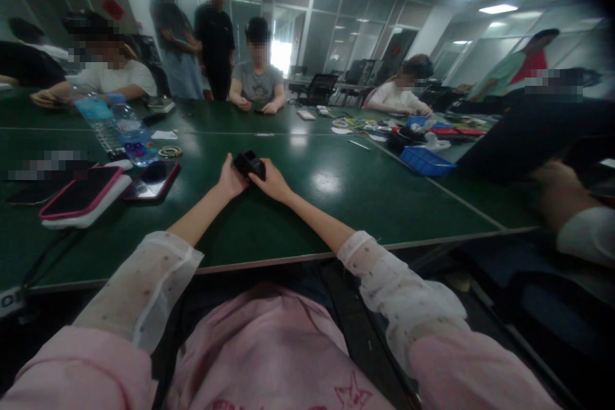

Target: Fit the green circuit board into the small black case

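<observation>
A small black boxy device [250,165] is held between my two hands, just above the green table [288,224]. My left hand [232,179] supports it from the left and below, with the thumb up along its side. My right hand [273,180] grips its right side, fingers wrapped over the near edge. The device is tilted, and a dark square face shows on its top. Its finer details are too small to make out.
Phones [152,180] and water bottles [134,138] stand at the left, beside a coiled cable [170,152]. A blue tray [426,161], a pen [359,145] and tangled cables lie to the right. Several people are around the table; one person's arm [560,192] is close at the right.
</observation>
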Demonstrator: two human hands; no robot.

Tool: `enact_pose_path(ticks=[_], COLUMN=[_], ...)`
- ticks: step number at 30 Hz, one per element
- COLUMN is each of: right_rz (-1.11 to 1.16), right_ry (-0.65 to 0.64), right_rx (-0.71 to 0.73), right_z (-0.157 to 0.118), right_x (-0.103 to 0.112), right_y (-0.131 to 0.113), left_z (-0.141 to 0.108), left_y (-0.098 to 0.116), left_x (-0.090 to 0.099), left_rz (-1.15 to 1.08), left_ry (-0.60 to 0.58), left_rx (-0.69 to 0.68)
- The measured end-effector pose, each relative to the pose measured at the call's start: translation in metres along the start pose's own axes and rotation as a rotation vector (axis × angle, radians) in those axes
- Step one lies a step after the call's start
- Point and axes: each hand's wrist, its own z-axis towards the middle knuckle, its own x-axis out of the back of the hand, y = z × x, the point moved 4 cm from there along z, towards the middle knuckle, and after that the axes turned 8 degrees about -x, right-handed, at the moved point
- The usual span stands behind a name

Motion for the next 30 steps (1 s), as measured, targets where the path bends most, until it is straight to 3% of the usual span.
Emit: enact_pose_path(ticks=[11,19,24,30], right_rz=[0.069,0.11,0.005,-0.207], right_ry=[0.092,0.249,0.298,0.323], right_rx=[-0.057,-0.131,-0.115,-0.243], right_z=[0.001,0.006,0.011,0.019], right_x=[0.013,0.03,0.041,0.055], right_y=[-0.001,0.005,0.015,0.046], left_z=[-0.004,0.002,0.002,-0.002], left_y=[0.003,0.002,0.003,0.005], left_x=[-0.004,0.0,-0.001,-0.005], left_rz=[-0.034,-0.066,-0.088,-0.1], left_ry=[0.01,-0.035,-0.032,-0.003], left_rx=[0.021,0.023,0.007,0.015])
